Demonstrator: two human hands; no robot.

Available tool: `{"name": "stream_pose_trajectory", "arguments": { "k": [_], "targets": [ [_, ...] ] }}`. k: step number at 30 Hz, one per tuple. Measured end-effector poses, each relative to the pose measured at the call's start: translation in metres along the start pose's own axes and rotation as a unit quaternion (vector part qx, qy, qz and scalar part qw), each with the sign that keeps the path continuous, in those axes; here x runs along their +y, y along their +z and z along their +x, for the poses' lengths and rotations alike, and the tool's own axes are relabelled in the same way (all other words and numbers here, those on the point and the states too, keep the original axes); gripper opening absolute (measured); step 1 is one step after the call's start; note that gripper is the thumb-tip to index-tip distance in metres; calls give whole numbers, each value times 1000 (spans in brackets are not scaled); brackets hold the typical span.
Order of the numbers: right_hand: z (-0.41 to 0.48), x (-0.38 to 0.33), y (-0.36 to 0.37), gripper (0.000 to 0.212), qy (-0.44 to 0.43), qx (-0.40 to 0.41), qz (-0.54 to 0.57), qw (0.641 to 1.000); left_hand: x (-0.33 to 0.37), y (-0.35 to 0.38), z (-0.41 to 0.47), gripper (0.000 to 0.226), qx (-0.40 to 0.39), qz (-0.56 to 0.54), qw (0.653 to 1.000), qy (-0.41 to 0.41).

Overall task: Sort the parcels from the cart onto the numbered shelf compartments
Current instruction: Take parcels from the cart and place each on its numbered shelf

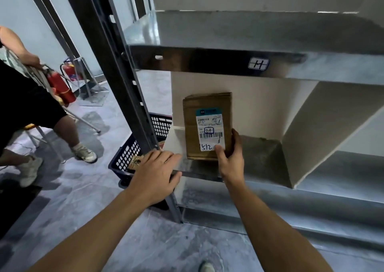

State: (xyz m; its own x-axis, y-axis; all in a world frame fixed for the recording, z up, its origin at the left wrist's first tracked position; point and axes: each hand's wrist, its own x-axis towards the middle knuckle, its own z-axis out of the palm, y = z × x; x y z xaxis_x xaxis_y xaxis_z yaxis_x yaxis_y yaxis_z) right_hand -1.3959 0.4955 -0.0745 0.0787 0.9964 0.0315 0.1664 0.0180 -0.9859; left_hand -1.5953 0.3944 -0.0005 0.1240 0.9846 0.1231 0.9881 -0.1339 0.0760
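Right hand (pixel 230 157) pinches the parcel (pixel 207 109) at its lower right corner: thumb pressed on the white label (pixel 211 132), fingers wrapped behind the right edge. Forearm reaches in over the shelf (pixel 207 63) front, wrist straight. Left hand (pixel 155 172) holds nothing, palm down, fingers flat on the shelf's front left corner. Parcel stands upright on the shelf, left compartment, under the tag (pixel 258 63) marked 11, against the back wall. Dark blue basket (pixel 126 155) on the floor just left of the shelf.
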Motion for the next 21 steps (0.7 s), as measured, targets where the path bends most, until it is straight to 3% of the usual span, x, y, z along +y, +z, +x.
{"name": "stream_pose_trajectory", "arguments": {
  "k": [6,21],
  "targets": [
    [15,7,-3,81,43,-50,-25,998,-10,6,13,47,-2,7,1000,1],
    [55,15,27,80,79,-29,-16,996,-16,9,11,43,22,7,1000,15]
  ]
}}
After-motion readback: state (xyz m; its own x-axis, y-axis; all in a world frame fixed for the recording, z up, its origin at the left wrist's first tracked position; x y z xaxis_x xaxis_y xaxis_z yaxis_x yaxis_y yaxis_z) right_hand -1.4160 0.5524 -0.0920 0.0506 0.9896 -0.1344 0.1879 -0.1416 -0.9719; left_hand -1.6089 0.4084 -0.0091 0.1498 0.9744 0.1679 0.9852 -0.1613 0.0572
